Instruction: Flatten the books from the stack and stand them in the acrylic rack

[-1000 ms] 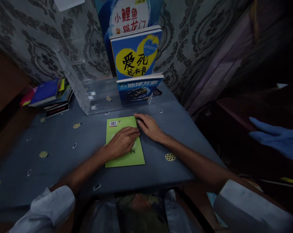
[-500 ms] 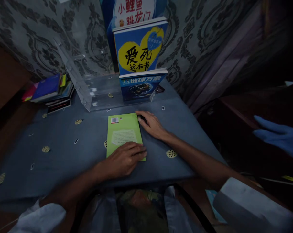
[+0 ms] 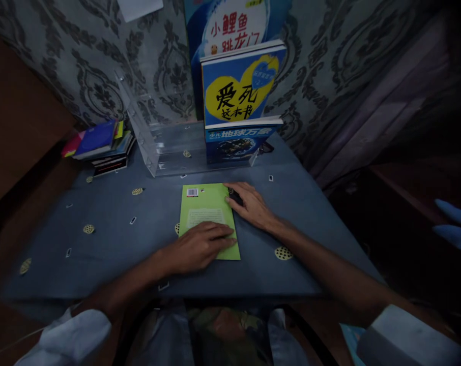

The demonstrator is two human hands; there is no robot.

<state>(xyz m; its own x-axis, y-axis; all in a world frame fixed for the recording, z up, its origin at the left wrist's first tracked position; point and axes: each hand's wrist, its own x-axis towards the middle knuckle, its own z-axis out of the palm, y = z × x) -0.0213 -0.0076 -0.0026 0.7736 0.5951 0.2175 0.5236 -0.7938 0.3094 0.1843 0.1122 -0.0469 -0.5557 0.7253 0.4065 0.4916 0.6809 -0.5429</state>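
Observation:
A thin green book point(image 3: 205, 201) lies on the table with its barcode and a pale text panel facing up. My left hand point(image 3: 203, 245) rests flat across the lower part of the book, fingers stretched toward its right edge. At the upper right corner, my right hand point(image 3: 249, 204) touches the book's edge with thumb and forefinger apart. Part of the text panel is covered by my left hand.
Behind the book stands a clear acrylic rack point(image 3: 148, 152) holding upright blue books point(image 3: 234, 91). A stack of books point(image 3: 101, 145) lies at the back left. The blue-grey tablecloth point(image 3: 112, 254) is patterned. Blue glove-like fingers point(image 3: 457, 223) show at far right.
The whole view has shifted, so the table and books appear farther right and slightly lower. Both hands keep nearly the same places on the green book.

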